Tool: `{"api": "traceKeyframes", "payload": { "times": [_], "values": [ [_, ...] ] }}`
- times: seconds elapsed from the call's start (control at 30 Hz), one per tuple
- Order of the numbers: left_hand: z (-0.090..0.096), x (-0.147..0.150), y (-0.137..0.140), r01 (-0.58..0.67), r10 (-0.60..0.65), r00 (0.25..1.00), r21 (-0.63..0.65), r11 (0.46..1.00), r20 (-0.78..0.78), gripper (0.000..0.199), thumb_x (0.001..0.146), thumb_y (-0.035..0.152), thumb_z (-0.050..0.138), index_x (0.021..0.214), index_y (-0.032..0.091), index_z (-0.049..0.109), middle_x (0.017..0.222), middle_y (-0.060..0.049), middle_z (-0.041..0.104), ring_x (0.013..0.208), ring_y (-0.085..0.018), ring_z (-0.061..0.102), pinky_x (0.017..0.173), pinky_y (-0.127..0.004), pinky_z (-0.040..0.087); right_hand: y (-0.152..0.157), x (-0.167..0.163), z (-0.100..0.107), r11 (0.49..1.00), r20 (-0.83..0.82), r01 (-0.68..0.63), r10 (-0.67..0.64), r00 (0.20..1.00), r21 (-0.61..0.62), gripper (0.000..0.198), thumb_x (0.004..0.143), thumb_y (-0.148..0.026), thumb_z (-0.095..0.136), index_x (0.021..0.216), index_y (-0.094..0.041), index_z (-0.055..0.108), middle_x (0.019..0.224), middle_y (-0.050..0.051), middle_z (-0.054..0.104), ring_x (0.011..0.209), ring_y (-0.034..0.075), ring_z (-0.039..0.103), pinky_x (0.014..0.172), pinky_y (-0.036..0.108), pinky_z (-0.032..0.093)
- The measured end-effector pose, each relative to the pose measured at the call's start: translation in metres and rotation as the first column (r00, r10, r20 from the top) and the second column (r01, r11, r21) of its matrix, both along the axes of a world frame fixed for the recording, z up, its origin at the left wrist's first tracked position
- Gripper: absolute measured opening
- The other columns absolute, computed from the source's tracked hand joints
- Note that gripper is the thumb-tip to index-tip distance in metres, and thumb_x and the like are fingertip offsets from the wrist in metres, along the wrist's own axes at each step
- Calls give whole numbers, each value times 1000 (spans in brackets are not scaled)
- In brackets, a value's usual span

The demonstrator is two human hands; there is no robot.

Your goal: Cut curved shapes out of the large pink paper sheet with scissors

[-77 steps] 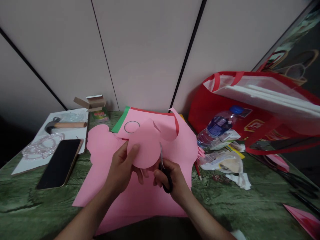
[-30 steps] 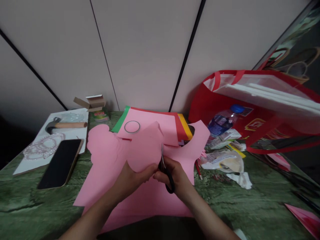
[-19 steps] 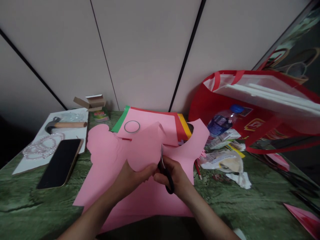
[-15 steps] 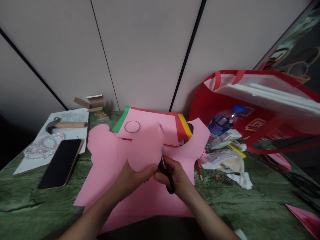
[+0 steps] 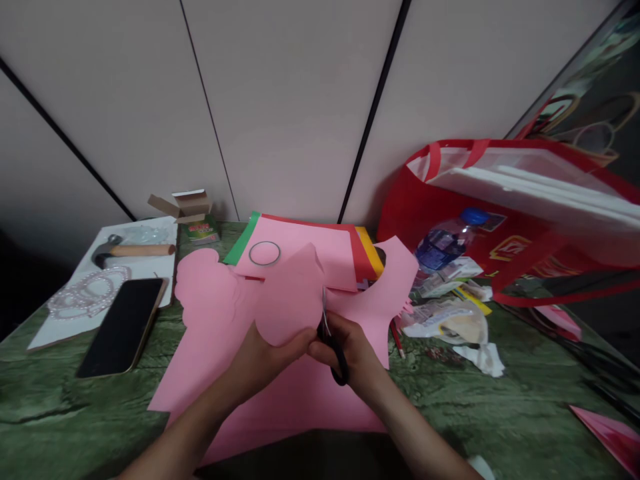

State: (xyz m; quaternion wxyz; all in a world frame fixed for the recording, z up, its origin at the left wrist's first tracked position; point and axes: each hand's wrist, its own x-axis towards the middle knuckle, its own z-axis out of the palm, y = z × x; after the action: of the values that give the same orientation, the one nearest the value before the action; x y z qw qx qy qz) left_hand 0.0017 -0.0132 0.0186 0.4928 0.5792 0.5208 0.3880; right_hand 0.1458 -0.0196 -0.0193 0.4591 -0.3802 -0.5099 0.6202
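Note:
My left hand (image 5: 273,357) pinches the lower edge of a rounded piece of pink paper (image 5: 290,300), thumb on top and the other fingers hidden beneath. In my right hand (image 5: 353,350) are scissors (image 5: 334,353) with black handles, their blades pointing up along the paper's right edge. The fingertips of both hands nearly meet there. Under the held piece lie larger pink sheets (image 5: 210,367), one with a scalloped outline at the left and a curved cut-out at the right.
Behind lie coloured sheets with a thin ring (image 5: 265,253) on top. A phone (image 5: 123,327), hammer (image 5: 135,250), beads (image 5: 87,293) and small box (image 5: 200,227) are at the left. At the right stand a red bag (image 5: 500,227) and a bottle (image 5: 445,243), near wrappers (image 5: 450,320) and a pencil (image 5: 397,339).
The pointed top of the held paper has shifted slightly left, and its curled flap near the scissors looks flatter. Both hands keep nearly the same place.

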Motion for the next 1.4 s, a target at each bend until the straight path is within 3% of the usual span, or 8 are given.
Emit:
{"api": "traceKeyframes", "payload": {
  "times": [0.5,0.87,1.4],
  "values": [
    [18,1,-1,72,-66,995,-81,994,81,15,69,15,59,54,17,59,48,3,57,44,-9,48,39,-19,35,-1,0,3,1000,33,10,-11,999,16,27,65,-39,69,69,-17,55,60,-3,51,54,11,43,51,23,34],
    [0,-3,3,123,-123,990,-1,992,75,16,73,16,56,57,16,57,46,5,51,41,-6,42,36,-15,32,-1,0,0,1000,12,18,-18,1000,-22,21,66,-32,67,67,-17,54,57,-3,51,50,10,46,46,22,36],
    [3,-1,6,98,-97,995,-25,995,30,20,72,19,54,52,16,52,40,6,44,38,-6,40,35,-17,33,-1,0,5,998,28,25,-24,999,-50,12,67,-25,62,66,-16,53,52,-4,52,45,9,46,42,21,36]
  ]
}}
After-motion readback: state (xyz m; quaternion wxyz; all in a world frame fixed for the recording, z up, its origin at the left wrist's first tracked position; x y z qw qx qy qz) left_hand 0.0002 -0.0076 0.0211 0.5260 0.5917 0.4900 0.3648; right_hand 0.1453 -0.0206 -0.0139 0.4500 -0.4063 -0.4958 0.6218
